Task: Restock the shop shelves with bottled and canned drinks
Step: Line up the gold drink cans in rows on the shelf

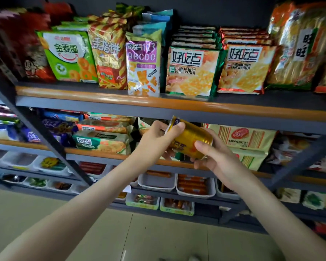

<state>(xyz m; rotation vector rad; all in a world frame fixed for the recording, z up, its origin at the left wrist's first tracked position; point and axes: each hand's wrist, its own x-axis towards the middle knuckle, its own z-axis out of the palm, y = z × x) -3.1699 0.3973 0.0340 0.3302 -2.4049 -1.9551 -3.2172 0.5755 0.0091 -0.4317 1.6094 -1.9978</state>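
Note:
A gold drink can (191,138) with a dark blue top end is held tilted in front of the second shelf (105,154). My left hand (154,140) grips its upper end, thumb laid across the rim. My right hand (213,157) grips the lower end from the right, thumb on the can's side. Both hands hold the can in the air, just in front of the shelf edge, level with the snack packs behind it.
The top shelf (120,99) carries upright biscuit and snack bags (192,72). The second shelf holds stacked cracker packs (102,141). Lower tiers hold white trays (195,187) of sausages and small snacks. A dark diagonal frame post (45,136) crosses the left side. Pale floor tiles lie below.

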